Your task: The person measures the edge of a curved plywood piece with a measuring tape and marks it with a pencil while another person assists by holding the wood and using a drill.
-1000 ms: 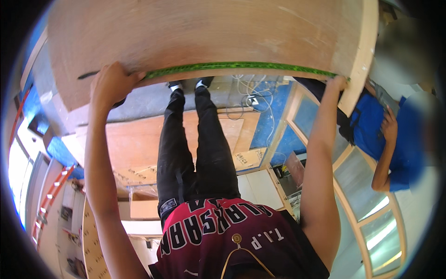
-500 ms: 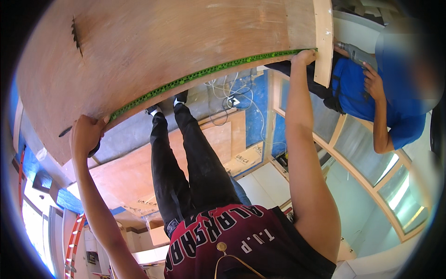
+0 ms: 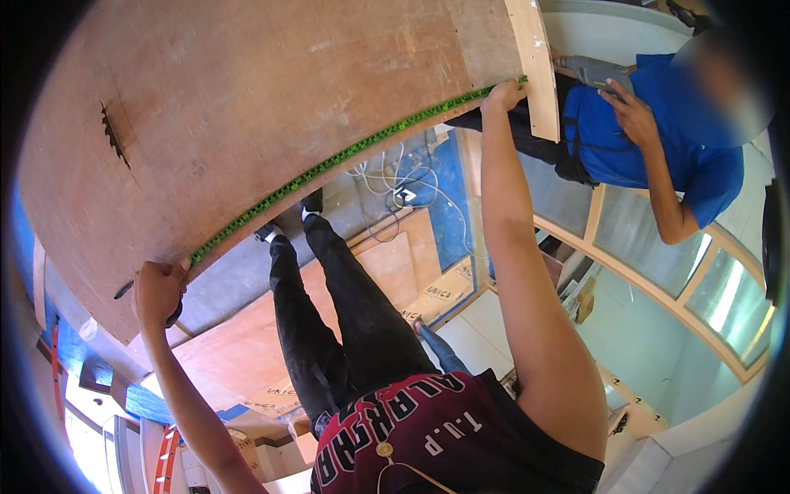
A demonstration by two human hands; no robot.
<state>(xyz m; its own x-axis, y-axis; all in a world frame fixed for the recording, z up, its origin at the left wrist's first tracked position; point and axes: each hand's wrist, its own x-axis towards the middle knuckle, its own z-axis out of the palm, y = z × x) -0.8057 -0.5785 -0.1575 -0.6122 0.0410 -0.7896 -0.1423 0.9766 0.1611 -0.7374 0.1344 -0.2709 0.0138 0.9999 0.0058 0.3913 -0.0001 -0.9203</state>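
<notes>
A green tape measure is stretched along the near edge of a large brown plywood board. My left hand is closed on its dark case at the board's left end, and the case is mostly hidden by my fingers. A thin dark pen-like stick shows beside that hand; whether I hold it I cannot tell. At the other end, my right hand is closed on the tape's tip, pressing it to the board beside a pale wooden strip.
A toothed saw blade pokes up through the board. To the right, a co-worker in a blue shirt holds a grey power drill. White cables lie on the floor below. An orange ladder stands at lower left.
My view has shifted, so the board's left end and my left hand appear lower, and my right hand farther left. Both hands keep their hold on the tape measure.
</notes>
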